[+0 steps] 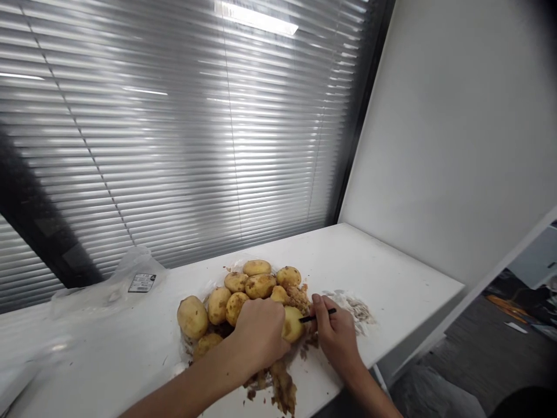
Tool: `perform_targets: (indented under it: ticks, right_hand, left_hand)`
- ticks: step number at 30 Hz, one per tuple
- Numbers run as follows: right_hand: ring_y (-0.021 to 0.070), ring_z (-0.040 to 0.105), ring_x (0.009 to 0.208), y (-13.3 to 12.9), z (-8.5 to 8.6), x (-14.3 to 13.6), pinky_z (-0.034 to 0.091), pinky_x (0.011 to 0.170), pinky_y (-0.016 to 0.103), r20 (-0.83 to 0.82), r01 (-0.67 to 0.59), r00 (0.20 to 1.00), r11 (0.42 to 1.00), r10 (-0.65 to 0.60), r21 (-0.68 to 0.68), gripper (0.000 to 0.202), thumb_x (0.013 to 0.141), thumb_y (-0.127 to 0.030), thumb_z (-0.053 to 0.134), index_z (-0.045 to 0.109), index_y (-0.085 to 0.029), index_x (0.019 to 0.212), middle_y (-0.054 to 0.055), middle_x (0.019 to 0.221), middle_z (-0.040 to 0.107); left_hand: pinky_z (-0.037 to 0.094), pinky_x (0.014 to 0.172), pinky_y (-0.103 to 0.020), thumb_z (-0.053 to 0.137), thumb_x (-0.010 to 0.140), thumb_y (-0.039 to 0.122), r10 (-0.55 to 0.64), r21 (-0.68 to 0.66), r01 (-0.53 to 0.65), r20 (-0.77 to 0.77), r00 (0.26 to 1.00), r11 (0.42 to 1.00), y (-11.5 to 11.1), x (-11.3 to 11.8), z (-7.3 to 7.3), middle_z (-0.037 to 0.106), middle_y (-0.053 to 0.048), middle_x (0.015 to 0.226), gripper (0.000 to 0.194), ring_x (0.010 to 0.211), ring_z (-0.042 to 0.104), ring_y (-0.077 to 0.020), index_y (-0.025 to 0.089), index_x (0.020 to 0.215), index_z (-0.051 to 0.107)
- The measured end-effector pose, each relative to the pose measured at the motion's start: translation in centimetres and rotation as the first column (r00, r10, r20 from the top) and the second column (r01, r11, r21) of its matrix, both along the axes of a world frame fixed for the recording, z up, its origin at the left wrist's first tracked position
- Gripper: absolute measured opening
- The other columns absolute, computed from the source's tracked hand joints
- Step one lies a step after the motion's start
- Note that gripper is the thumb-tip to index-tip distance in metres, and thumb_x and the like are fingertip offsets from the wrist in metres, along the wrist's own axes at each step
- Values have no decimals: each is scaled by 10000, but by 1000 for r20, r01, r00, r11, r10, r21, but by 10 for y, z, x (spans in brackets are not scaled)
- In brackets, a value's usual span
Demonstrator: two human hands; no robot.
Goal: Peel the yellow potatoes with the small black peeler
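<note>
My left hand [261, 331] is closed round a pale, partly peeled potato [293, 325] held low over the table. Between the fingers and thumb of my right hand [335, 325] is a thin black tool [321, 315], its end against the right side of that potato; its kind is too small to make out. Several more potatoes [260, 286], with brown patches on their skins, lie behind and left of my hands on clear plastic. Brown peelings [284, 388] lie in front of the held potato, and a crumbly brown heap [298, 299] sits just behind it.
A clear plastic bag [126, 276] with a printed label lies at the back left of the white table [331, 255]. Pale scraps on plastic [359, 310] lie right of my right hand. Window blinds [174, 145] border the back, a white panel [452, 128] the right.
</note>
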State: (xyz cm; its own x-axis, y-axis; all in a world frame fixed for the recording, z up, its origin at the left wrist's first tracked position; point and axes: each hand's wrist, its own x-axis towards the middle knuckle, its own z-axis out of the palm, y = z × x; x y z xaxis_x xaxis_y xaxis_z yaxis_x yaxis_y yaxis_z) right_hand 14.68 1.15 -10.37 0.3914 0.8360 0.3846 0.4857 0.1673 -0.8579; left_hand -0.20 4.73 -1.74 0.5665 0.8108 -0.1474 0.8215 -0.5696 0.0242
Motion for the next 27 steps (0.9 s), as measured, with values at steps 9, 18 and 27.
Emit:
perform_targets:
  ticks: [9, 18, 27]
  right_hand:
    - [142, 496, 420, -1, 4, 8, 372, 466, 252, -59, 48, 997, 999, -49, -24, 537, 934, -603, 362, 518, -218, 593, -16, 429, 515]
    - [133, 495, 400, -1, -1, 6, 357, 444, 240, -63, 33, 997, 999, -34, -7, 540, 917, -611, 382, 539, -210, 593, -13, 429, 538]
    - [123, 478, 405, 1, -3, 6, 342, 445, 231, -31, -4, 999, 1000, 5, 13, 518, 930, -571, 395, 552, -200, 604, -19, 430, 526]
  left_hand:
    - [528, 692, -423, 615, 649, 333, -3, 34, 2, 22, 1000, 999, 1, 0, -1, 714, -119, 850, 277, 813, 675, -347, 155, 850, 684]
    - [525, 685, -408, 609, 656, 318, -11, 46, 11, 6, 1000, 999, 0, 0, -2, 711, -116, 846, 251, 804, 675, -333, 155, 835, 674]
    - [518, 721, -410, 606, 674, 309, -3, 37, 3, -17, 1000, 999, -4, 2, 2, 710, -118, 883, 252, 841, 673, -332, 157, 865, 671]
